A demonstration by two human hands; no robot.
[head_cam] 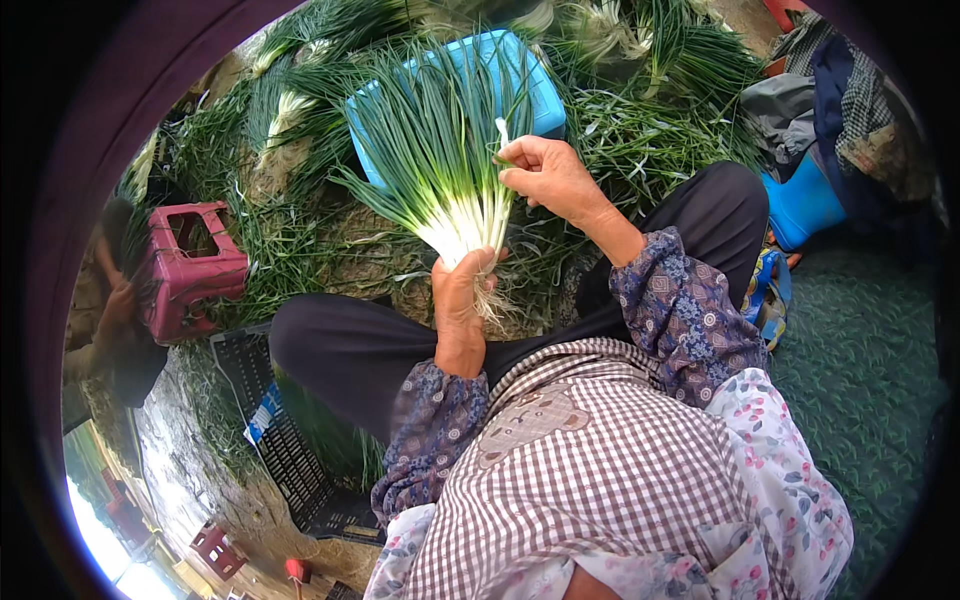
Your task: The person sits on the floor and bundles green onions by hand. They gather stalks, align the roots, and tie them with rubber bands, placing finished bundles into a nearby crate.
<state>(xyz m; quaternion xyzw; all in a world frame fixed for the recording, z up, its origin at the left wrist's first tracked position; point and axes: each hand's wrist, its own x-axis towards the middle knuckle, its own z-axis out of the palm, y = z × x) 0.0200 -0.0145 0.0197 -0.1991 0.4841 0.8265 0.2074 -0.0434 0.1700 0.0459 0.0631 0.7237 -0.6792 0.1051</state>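
Note:
My left hand point(463, 296) grips a bunch of green onions point(450, 161) around the white stems near the roots. The green tops fan out away from me, over a light blue plastic stool or basin point(544, 86). Thin roots point(491, 304) hang out below the fist. At the bunch's right edge, my right hand point(551, 174) pinches a leaf with a pale, peeled end between thumb and forefinger. The bunch hides most of the blue plastic.
Loose leaves and trimmings point(637, 142) cover the ground ahead. More onion bunches point(289, 112) lie at the back. A pink plastic stool point(199, 262) and black crate point(289, 457) stand left. Other people sit at the left and right, one wearing a blue boot point(806, 202). Green matting point(855, 375) lies right.

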